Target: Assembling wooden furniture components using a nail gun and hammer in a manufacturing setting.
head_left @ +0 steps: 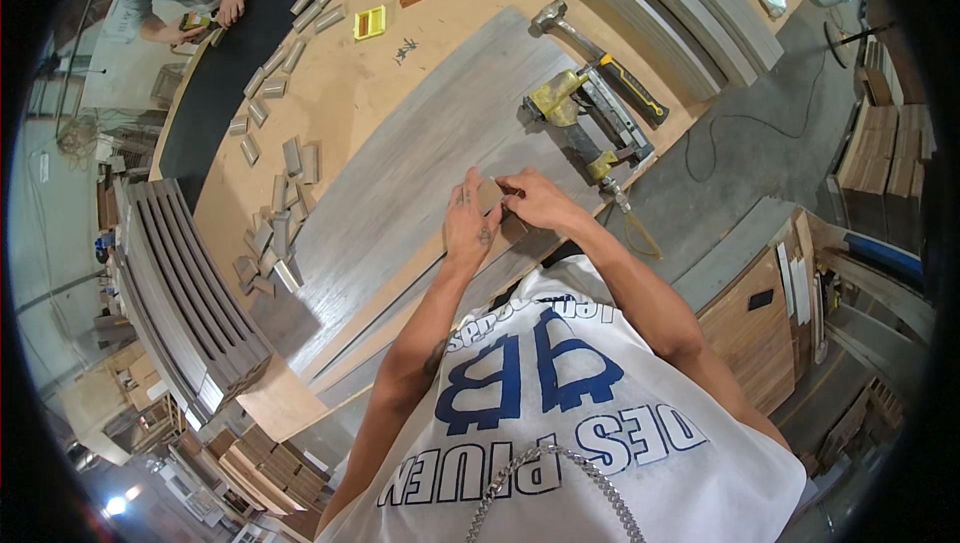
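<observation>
My left hand [470, 223] and my right hand [540, 201] meet at the near edge of a grey wood-grain panel [430, 123]. Between them is a small tan wood piece [488, 193], largely covered by my fingers. My left fingers lie along its left side, while my right fingers and thumb are pinched at its right end. Just beyond my right hand, a yellow and black nail gun [578, 113] rests on the panel with its air hose fitting [618, 193] at the table edge. Past it lies a hammer [605, 61] with a black and yellow handle.
Several small grey wood blocks [285, 193] lie scattered at left, near a yellow tray [370, 23] and loose fasteners [405, 51]. Curved grey slats are stacked at left [190, 293] and far right [690, 13]. Across the table, another person's hands [215, 18] hold a tool.
</observation>
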### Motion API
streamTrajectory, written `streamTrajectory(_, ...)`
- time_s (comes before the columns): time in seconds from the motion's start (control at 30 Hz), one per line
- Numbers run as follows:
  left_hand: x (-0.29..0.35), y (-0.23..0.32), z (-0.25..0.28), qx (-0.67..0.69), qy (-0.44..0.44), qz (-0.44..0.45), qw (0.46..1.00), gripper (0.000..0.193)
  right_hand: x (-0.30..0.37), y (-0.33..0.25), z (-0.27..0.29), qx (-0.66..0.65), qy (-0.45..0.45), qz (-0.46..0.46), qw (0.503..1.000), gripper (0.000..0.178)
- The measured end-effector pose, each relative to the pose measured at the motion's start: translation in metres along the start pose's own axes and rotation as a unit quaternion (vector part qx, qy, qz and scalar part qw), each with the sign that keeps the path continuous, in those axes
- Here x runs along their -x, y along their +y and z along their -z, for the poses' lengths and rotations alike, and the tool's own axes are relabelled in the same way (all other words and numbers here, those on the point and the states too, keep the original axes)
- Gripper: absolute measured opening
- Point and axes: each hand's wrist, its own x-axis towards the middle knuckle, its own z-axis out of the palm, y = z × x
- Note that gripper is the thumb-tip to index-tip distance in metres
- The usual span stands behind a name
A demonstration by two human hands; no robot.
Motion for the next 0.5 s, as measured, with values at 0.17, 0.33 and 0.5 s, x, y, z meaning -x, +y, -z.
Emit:
streamTrajectory(0.17,0.001,0.0,0.001,0.025,0.001,0.026,0.999,0.078,-0.006,0.002,0.003,0.012,-0.02,0.014,1.0,0.04)
streamTrajectory(0.33,0.002,-0.002,-0.001,0.004,0.005,0.004,1.0,0.074,0.001,-0.001,0.001,0.008,-0.013,0.004,1.0,0.041)
streamTrajectory(0.5,0.003,-0.007,-0.005,0.02,0.015,-0.004,1.0,0.073,0.015,-0.006,-0.001,0.01,-0.008,-0.009,1.0,0.045)
